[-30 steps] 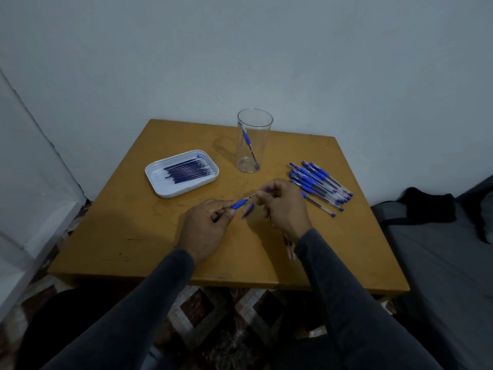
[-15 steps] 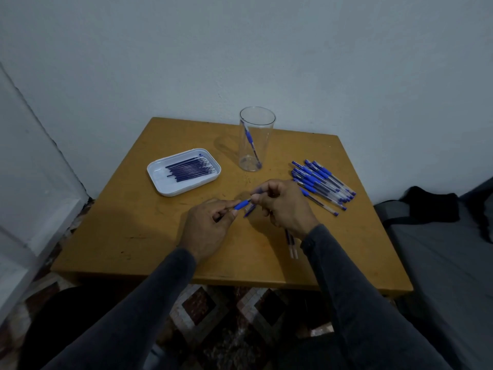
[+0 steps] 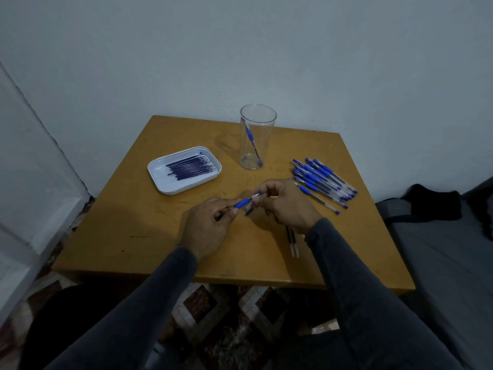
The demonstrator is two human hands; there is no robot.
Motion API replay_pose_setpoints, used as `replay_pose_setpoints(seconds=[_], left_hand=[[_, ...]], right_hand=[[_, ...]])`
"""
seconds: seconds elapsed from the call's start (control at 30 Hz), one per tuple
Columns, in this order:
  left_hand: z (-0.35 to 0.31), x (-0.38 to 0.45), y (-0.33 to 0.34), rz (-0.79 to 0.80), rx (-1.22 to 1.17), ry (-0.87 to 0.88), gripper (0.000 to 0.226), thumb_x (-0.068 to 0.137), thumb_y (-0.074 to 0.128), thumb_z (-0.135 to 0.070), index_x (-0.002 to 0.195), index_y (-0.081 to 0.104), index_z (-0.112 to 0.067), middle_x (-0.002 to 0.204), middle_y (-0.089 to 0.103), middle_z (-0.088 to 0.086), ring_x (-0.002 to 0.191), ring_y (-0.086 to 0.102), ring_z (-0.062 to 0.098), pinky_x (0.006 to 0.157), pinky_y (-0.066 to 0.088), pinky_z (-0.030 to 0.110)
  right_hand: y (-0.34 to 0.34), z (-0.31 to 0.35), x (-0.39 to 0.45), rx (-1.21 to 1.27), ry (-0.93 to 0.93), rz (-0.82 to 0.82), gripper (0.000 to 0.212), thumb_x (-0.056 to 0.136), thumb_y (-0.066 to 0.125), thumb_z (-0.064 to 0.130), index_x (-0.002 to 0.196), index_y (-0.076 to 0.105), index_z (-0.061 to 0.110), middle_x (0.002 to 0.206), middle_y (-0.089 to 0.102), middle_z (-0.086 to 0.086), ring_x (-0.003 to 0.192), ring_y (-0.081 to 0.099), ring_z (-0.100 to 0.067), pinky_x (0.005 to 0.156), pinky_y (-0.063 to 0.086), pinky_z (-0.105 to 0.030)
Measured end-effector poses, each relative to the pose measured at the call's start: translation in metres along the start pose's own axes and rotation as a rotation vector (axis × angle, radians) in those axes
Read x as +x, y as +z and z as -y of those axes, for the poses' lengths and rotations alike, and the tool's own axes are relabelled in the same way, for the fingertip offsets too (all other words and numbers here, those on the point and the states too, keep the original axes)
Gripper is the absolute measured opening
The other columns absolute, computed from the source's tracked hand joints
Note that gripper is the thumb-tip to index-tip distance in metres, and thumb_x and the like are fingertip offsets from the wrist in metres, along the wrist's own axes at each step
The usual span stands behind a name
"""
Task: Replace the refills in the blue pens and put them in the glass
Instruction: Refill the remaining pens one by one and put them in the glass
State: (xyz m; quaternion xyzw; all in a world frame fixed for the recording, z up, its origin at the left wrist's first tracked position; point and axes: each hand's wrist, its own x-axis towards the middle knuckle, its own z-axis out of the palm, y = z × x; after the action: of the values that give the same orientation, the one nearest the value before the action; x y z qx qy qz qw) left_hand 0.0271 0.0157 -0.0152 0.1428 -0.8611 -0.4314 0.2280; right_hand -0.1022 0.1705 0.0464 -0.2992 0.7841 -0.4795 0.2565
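My left hand [image 3: 206, 227] grips a blue pen [image 3: 243, 203] by its barrel, blue rubber grip pointing right. My right hand [image 3: 286, 204] pinches the pen's metal tip end between thumb and fingers. A blue cap [image 3: 249, 211] lies on the table just below the two hands. The clear glass [image 3: 257, 137] stands at the back centre with one blue pen leaning inside. A pile of several blue pens [image 3: 321, 182] lies at the right. A white tray [image 3: 184, 169] at the left holds several dark refills. Two refills [image 3: 293, 243] lie beside my right wrist.
The wooden table [image 3: 138, 236] stands against a pale wall. A grey seat with a black cloth [image 3: 437, 206] is on the right. Patterned floor tiles [image 3: 226, 329] show below the front edge.
My right hand has closed in on the pen's tip, so both hands sit nearer together. The view has shifted slightly.
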Motion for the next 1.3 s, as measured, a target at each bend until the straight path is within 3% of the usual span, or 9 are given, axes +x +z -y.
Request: replay_pose_setpoints(seconds=[0.13, 0.3, 0.47, 0.63, 0.77, 0.83, 0.97, 1.17, 1.3], left_hand=[[-0.0012, 0.0001, 0.0001, 0.006, 0.003, -0.029, 0.03, 0.096, 0.065, -0.023, 0.125, 0.07, -0.029, 0.099, 0.065, -0.016, 0.089, 0.058, -0.001, 0.075, 0.042, 0.008], [-0.0035, -0.0001, -0.0008, 0.008, -0.008, -0.022, 0.031, 0.096, 0.064, -0.022, 0.125, 0.067, -0.033, 0.097, 0.065, -0.015, 0.089, 0.058, 0.001, 0.074, 0.046, 0.013], [-0.0025, -0.0017, -0.0007, 0.018, 0.008, -0.005, 0.029, 0.097, 0.064, -0.022, 0.124, 0.068, -0.033, 0.094, 0.063, -0.018, 0.089, 0.056, -0.002, 0.071, 0.041, 0.005], [-0.0013, -0.0007, -0.0003, 0.014, 0.014, -0.002, 0.027, 0.097, 0.064, -0.023, 0.121, 0.07, -0.034, 0.091, 0.064, -0.015, 0.083, 0.057, 0.004, 0.07, 0.042, 0.013], [0.0002, -0.0012, -0.0002, 0.013, 0.016, -0.013, 0.028, 0.097, 0.064, -0.025, 0.123, 0.07, -0.033, 0.094, 0.065, -0.016, 0.085, 0.057, 0.002, 0.071, 0.042, 0.011], [-0.0011, -0.001, -0.0001, 0.016, 0.012, -0.017, 0.028, 0.097, 0.064, -0.025, 0.123, 0.07, -0.032, 0.095, 0.065, -0.016, 0.085, 0.057, 0.002, 0.073, 0.044, 0.014], [-0.0023, -0.0003, -0.0005, 0.011, 0.03, -0.004, 0.026, 0.097, 0.064, -0.025, 0.121, 0.07, -0.032, 0.092, 0.064, -0.015, 0.084, 0.057, 0.002, 0.073, 0.045, 0.017], [-0.0025, 0.0001, -0.0009, 0.009, 0.049, 0.0, 0.025, 0.098, 0.063, -0.025, 0.121, 0.07, -0.03, 0.093, 0.062, -0.018, 0.086, 0.057, -0.001, 0.071, 0.04, 0.008], [-0.0028, 0.0012, -0.0003, -0.082, -0.013, -0.026, 0.023, 0.097, 0.063, -0.021, 0.119, 0.071, -0.024, 0.093, 0.064, -0.015, 0.086, 0.057, -0.001, 0.072, 0.044, 0.007]], right_hand=[[0.0067, 0.0032, 0.0023, -0.115, 0.026, -0.078, 0.047, 0.101, 0.055, 0.048, 0.077, 0.072, 0.012, 0.064, 0.069, 0.004, 0.048, 0.053, 0.002, 0.051, 0.04, -0.014], [0.003, 0.002, 0.0011, 0.058, -0.012, -0.043, 0.012, 0.098, 0.068, 0.02, 0.096, 0.071, 0.008, 0.08, 0.067, -0.004, 0.049, 0.052, 0.001, 0.047, 0.04, -0.014], [0.0067, 0.002, 0.0049, -0.184, 0.04, -0.131, 0.041, 0.099, 0.06, 0.047, 0.076, 0.071, 0.014, 0.062, 0.067, 0.004, 0.05, 0.054, 0.001, 0.056, 0.045, -0.021], [0.0012, 0.0007, -0.0024, 0.044, -0.011, -0.003, 0.01, 0.097, 0.068, 0.019, 0.099, 0.071, 0.009, 0.077, 0.067, 0.0, 0.05, 0.052, 0.002, 0.046, 0.04, -0.012], [0.0074, 0.0005, 0.0002, -0.126, 0.045, -0.085, 0.043, 0.102, 0.056, 0.046, 0.079, 0.072, 0.014, 0.064, 0.067, 0.006, 0.049, 0.053, 0.003, 0.053, 0.041, -0.016], [0.0064, 0.0006, -0.0003, -0.07, 0.028, -0.077, 0.037, 0.1, 0.06, 0.043, 0.088, 0.073, 0.011, 0.072, 0.07, 0.003, 0.052, 0.054, 0.003, 0.052, 0.042, -0.016], [0.0046, -0.0023, -0.0004, 0.045, -0.018, -0.018, 0.004, 0.096, 0.07, 0.015, 0.093, 0.072, 0.014, 0.08, 0.068, -0.004, 0.051, 0.051, 0.001, 0.048, 0.04, -0.013], [0.0073, 0.0005, 0.0035, 0.028, 0.06, -0.069, 0.008, 0.094, 0.073, 0.019, 0.092, 0.073, 0.011, 0.075, 0.069, 0.002, 0.055, 0.053, -0.002, 0.048, 0.041, -0.012], [0.0103, 0.0042, 0.0038, 0.043, 0.086, -0.096, 0.034, 0.098, 0.067, 0.037, 0.127, 0.063, 0.019, 0.099, 0.069, 0.002, 0.063, 0.058, 0.001, 0.052, 0.044, -0.015]])
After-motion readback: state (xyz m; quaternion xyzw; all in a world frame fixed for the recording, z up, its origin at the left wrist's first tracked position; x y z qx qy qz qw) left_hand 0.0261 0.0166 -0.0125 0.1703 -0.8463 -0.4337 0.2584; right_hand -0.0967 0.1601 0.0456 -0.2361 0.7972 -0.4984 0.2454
